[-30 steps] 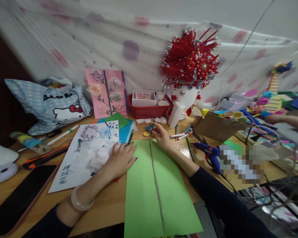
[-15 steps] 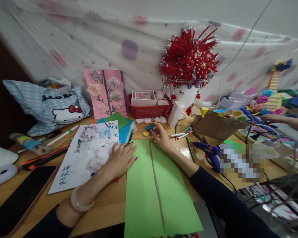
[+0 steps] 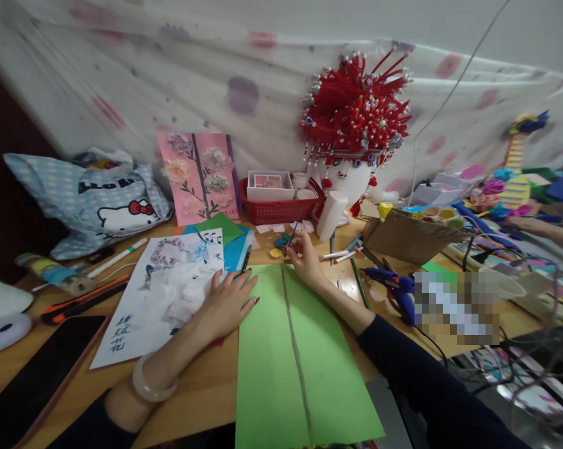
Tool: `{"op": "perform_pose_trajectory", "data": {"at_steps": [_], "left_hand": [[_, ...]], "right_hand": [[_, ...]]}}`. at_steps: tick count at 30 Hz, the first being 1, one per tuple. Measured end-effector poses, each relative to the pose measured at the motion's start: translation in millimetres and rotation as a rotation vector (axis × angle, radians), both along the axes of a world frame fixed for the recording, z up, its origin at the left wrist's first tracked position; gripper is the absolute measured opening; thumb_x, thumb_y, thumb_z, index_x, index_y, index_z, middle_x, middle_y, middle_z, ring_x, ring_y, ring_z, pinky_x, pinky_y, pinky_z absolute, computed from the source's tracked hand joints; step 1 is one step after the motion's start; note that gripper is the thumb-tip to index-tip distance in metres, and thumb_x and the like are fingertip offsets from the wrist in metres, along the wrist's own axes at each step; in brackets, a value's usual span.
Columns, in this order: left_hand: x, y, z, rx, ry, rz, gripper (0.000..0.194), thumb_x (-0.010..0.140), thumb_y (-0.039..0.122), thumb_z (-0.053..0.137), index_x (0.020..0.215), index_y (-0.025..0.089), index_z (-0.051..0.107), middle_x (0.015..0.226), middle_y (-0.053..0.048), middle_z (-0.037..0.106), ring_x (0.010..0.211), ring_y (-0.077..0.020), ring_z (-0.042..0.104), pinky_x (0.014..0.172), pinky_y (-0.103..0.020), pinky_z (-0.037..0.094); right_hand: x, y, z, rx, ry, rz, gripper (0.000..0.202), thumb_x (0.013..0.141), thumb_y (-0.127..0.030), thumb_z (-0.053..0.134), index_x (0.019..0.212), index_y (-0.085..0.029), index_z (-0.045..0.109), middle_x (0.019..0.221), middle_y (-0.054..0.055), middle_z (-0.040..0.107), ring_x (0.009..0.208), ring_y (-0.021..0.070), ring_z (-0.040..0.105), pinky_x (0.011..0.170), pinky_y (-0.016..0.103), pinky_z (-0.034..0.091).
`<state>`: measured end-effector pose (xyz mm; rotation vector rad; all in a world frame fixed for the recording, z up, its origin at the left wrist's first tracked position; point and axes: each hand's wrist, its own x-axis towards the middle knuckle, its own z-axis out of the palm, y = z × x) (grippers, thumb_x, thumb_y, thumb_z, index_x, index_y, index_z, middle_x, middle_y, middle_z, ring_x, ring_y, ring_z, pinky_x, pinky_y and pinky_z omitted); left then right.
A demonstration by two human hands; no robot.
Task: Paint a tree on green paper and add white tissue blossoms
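Left hand (image 3: pixel 229 300): spread wide over green sheet (image 3: pixel 265 374) edge
Right hand (image 3: pixel 305 257): pinching thin brush (image 3: pixel 293 231)
Grey line (image 3: pixel 293 340): likely painting far end
Next stroke: needs sheet steady

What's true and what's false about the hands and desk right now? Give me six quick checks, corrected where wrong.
1. The right hand holds a brush. True.
2. The left hand rests partly on the green sheet. True.
3. The left hand grips a phone. False: it lies spread, gripping nothing.
4. The green sheet is unmarked. False: a gray line runs down it.
5. The glue gun lies right of the green sheet. True.
6. Nothing red stands beyond the green sheet. False: a basket does.
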<state>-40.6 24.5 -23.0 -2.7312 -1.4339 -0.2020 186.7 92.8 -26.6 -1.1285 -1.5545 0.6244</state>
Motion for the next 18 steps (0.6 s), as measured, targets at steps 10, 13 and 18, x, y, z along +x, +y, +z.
{"op": "perform_pose_trajectory", "data": {"at_steps": [10,13,18], "left_hand": [[-1,1,-2.9,0.017,-0.004,0.001,0.042,0.098,0.038,0.033,0.135,0.026,0.048,0.142,-0.008,0.047,0.124,-0.0305,0.043,0.104,-0.059,0.023],[-1,1,-3.7,0.024,-0.010,-0.005,0.042,0.098,0.038,0.032,0.135,0.026,0.047,0.142,-0.008,0.048,0.124,-0.0303,0.043,0.105,-0.058,0.022],[-1,0,-1.8,0.015,0.000,0.000,0.042,0.098,0.038,0.032,0.136,0.025,0.047,0.143,-0.008,0.047,0.125,-0.0308,0.043,0.104,-0.059,0.022]], "right_hand": [[2,-1,0.6,0.032,0.021,0.009,0.026,0.082,-0.027,0.052,0.106,-0.023,0.041,0.083,0.001,0.054,0.074,0.0169,0.056,0.065,0.032,0.052],[2,-8,5.7,-0.015,0.030,0.049,0.028,0.081,-0.030,0.055,0.105,-0.024,0.041,0.078,-0.001,0.049,0.069,0.0156,0.054,0.056,0.029,0.052],[1,-11,4.5,-0.023,-0.051,0.028,0.026,0.082,-0.029,0.054,0.103,-0.023,0.041,0.077,-0.001,0.047,0.068,0.0158,0.052,0.058,0.030,0.051]]}}
